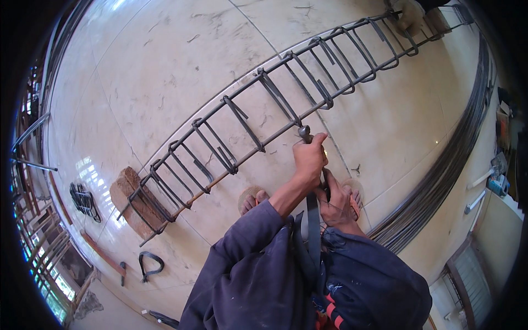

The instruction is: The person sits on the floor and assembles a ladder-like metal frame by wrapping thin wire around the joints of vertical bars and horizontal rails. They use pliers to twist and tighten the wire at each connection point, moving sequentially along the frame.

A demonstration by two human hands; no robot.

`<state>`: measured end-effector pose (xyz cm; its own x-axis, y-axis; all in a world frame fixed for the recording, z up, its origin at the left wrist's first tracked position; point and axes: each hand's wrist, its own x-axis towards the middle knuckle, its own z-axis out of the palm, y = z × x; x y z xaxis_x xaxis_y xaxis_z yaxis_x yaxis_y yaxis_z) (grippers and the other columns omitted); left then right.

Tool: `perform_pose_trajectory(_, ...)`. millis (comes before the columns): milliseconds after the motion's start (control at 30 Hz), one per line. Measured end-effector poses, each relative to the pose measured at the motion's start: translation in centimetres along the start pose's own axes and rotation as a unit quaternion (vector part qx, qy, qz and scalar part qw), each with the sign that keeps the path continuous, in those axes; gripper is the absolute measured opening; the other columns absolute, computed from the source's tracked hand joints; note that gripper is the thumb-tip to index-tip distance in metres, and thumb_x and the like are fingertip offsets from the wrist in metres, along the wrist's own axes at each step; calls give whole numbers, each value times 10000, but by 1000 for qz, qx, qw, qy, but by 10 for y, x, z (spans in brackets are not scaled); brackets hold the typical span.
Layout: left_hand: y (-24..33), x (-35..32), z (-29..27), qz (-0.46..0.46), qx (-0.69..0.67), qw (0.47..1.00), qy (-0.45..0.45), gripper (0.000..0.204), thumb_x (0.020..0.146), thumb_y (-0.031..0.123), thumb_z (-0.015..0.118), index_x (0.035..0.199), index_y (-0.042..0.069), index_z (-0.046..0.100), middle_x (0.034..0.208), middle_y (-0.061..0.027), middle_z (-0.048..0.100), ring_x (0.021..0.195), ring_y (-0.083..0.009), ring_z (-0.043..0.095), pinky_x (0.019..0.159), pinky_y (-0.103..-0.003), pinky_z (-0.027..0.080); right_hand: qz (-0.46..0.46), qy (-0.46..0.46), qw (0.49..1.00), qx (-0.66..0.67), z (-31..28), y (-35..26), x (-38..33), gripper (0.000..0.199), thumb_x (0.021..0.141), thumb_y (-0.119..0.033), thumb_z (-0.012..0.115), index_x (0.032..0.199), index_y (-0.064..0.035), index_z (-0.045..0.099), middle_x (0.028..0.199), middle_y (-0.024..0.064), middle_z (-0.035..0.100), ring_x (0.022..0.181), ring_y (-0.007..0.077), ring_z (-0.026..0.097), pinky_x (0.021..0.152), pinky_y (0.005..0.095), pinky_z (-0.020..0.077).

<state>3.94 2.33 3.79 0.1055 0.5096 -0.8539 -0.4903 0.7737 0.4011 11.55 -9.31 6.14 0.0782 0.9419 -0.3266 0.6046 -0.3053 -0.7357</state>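
Note:
My left hand [309, 158] is closed around a dark metal tool [304, 132] whose rounded head sticks out above the fist. That head is just below the near bar of a rebar cage [261, 147], beside a stirrup joint. It looks like a pair of pincers, but most of it is hidden in the fist. Just below and to the right, my right hand [336, 204] has its fingers curled at a dark piece, with thin wires near the palm; its grip is partly hidden. The cage runs from lower left to upper right, with several square stirrups along its long bars.
A brown block [132, 201] supports the cage's left end. A bundle of long steel rods [434, 192] curves along the right. Loose stirrups [83, 201] and a bent black loop [151, 267] lie at left. Part of another person [410, 19] shows at the far right end.

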Motion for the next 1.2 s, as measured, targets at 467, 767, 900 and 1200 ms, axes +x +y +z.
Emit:
perform_pose_trajectory(467, 7, -17, -8, 91, 239, 962, 96, 359, 740, 299, 777, 642, 37, 552, 561, -23, 530, 526, -109, 474, 516, -328, 420, 86, -106, 983, 124, 8, 18, -1, 435, 1012, -327, 391, 1293, -15, 504, 751, 97, 576, 550, 231, 535, 523, 361, 444)
perform_pose_trajectory(767, 10, 6, -37, -145, -193, 914, -327, 272, 901, 183, 650, 696, 151, 474, 608, 57, 405, 538, -80, 404, 514, -268, 335, 333, -371, 578, 646, -21, 36, 11, 567, 975, -599, 349, 1173, -106, 548, 631, -64, 370, 472, 62, 325, 417, 199, 255)
perform_pose_trajectory(900, 11, 0, -16, -88, -112, 966, -216, 355, 889, 126, 621, 658, 180, 356, 510, 83, 252, 399, -56, 220, 398, -246, 190, 430, -273, 648, 565, -20, 16, 12, 523, 989, -565, 344, 1130, -92, 519, 548, -25, 346, 372, 68, 262, 350, 215, 234)
perform_pose_trajectory(1200, 12, 1, -19, -56, -51, 981, -181, 385, 862, 92, 639, 629, 183, 346, 519, 81, 263, 400, -57, 226, 402, -256, 189, 124, -130, 924, 337, 2, 14, -15, 452, 915, -323, 589, 1227, -28, 448, 839, 26, 544, 592, 79, 525, 536, 218, 431)
